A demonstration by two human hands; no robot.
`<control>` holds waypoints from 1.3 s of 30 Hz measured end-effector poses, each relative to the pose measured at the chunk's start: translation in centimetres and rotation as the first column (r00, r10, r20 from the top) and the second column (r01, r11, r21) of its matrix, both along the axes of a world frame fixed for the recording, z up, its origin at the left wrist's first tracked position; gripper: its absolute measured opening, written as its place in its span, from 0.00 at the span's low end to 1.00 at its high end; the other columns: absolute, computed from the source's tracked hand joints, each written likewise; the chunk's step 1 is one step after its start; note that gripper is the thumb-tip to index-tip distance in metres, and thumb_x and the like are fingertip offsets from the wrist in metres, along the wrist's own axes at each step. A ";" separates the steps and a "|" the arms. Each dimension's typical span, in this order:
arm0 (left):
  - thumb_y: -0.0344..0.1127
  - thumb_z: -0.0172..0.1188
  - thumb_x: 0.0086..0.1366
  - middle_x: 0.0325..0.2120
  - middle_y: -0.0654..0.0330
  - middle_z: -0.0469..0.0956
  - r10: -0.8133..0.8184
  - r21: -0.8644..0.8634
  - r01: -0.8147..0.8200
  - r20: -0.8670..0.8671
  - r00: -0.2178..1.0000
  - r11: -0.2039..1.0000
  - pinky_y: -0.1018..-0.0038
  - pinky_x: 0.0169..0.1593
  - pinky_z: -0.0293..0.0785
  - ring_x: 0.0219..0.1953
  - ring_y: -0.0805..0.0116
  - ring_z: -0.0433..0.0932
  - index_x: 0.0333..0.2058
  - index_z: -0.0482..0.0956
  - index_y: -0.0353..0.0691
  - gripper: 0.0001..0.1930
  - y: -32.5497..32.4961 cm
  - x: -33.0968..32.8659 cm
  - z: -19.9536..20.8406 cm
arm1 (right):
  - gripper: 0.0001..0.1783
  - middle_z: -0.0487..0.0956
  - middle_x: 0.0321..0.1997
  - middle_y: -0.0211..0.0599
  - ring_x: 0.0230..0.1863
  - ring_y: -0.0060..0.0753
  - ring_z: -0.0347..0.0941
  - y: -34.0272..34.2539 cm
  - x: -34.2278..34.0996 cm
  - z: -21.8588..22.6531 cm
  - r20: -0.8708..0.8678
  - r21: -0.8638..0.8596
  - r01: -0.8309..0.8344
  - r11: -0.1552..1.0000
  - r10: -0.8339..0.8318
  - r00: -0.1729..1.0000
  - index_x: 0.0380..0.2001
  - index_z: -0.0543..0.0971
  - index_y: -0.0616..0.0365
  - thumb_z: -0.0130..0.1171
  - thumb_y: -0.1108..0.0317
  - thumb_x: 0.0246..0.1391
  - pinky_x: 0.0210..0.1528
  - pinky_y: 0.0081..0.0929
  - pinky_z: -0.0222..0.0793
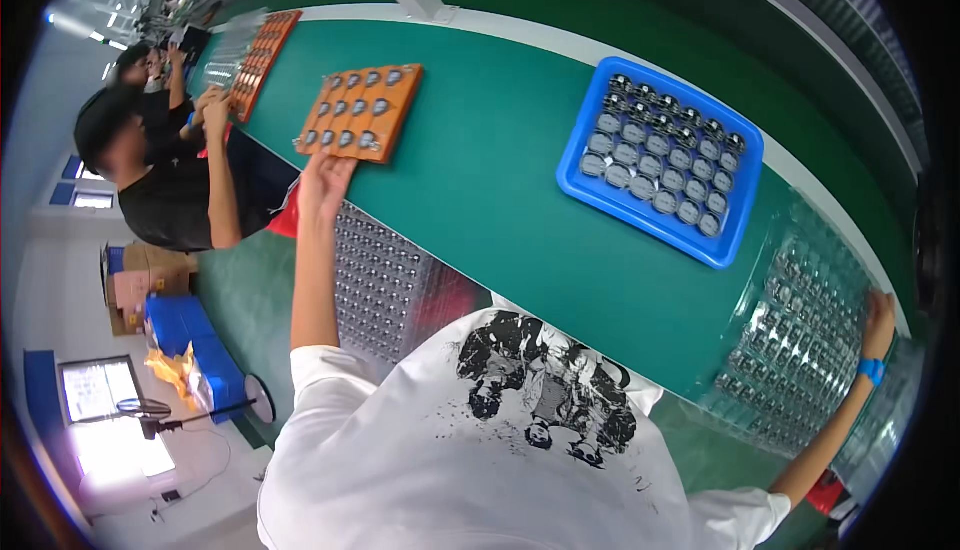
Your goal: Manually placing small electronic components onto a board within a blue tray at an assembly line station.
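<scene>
My left hand (pixel 325 182) reaches to the near edge of an orange board (pixel 398 115), with its fingers closed on that edge. Rows of small round dark-and-silver parts sit in the board. Far to the right, my right hand (pixel 879 328), with a blue band at the wrist, grips the outer edge of a clear plastic blister tray (pixel 775 350). Shiny round parts show in the tray's pockets; its right fingertips are partly hidden. Between the hands lies a blue tray (pixel 650 234) holding several rows of round metal parts, some dark and some with pale tops.
A green worktop (pixel 480 170) runs across the view. Another orange board (pixel 265 60) lies at far left, near a co-worker (pixel 175 185) in black. Below the bench edge is a filled blister tray (pixel 375 275). Blue bins (pixel 195 345) and a fan (pixel 258 398) stand at left.
</scene>
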State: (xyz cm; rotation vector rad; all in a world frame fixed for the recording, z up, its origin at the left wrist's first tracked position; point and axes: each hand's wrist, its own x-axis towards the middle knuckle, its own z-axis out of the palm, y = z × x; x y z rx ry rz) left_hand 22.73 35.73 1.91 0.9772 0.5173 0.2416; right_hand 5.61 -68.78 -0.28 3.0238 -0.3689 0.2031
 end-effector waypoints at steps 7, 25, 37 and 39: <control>0.28 0.50 0.74 0.55 0.45 0.74 -0.142 0.194 0.178 -0.187 0.972 0.965 0.66 0.63 0.73 0.58 0.56 0.74 0.57 0.69 0.24 0.17 23.2 3.2 -2.2 | 0.08 0.80 0.39 0.46 0.40 0.55 0.77 12.0 1.8 2.6 0.280 -0.043 -0.153 0.987 0.159 0.947 0.40 0.83 0.59 0.58 0.72 0.58 0.41 0.40 0.73; 0.29 0.56 0.71 0.45 0.56 0.80 -0.184 0.415 0.418 -0.496 0.849 0.808 0.75 0.55 0.80 0.50 0.66 0.80 0.51 0.74 0.27 0.14 25.4 10.0 -1.8 | 0.09 0.75 0.34 0.37 0.33 0.44 0.75 17.5 -0.6 6.1 0.176 0.018 -0.060 0.998 0.056 0.983 0.40 0.83 0.55 0.64 0.73 0.54 0.35 0.35 0.71; 0.35 0.53 0.71 0.64 0.31 0.56 -0.082 0.212 0.144 -0.279 0.957 0.967 0.57 0.67 0.69 0.67 0.40 0.60 0.62 0.56 0.21 0.28 20.5 6.6 -1.1 | 0.06 0.78 0.36 0.39 0.32 0.36 0.76 17.5 -1.3 7.3 0.248 0.030 -0.116 0.993 0.105 0.963 0.40 0.82 0.61 0.59 0.75 0.60 0.31 0.26 0.70; 0.34 0.54 0.70 0.64 0.30 0.54 -0.059 0.152 0.100 -0.252 0.966 0.983 0.51 0.68 0.66 0.68 0.37 0.59 0.62 0.53 0.21 0.30 17.5 4.5 1.7 | 0.06 0.78 0.37 0.38 0.32 0.34 0.76 17.9 -0.4 7.7 0.278 0.025 -0.148 0.989 0.135 0.951 0.40 0.82 0.61 0.58 0.75 0.61 0.30 0.25 0.70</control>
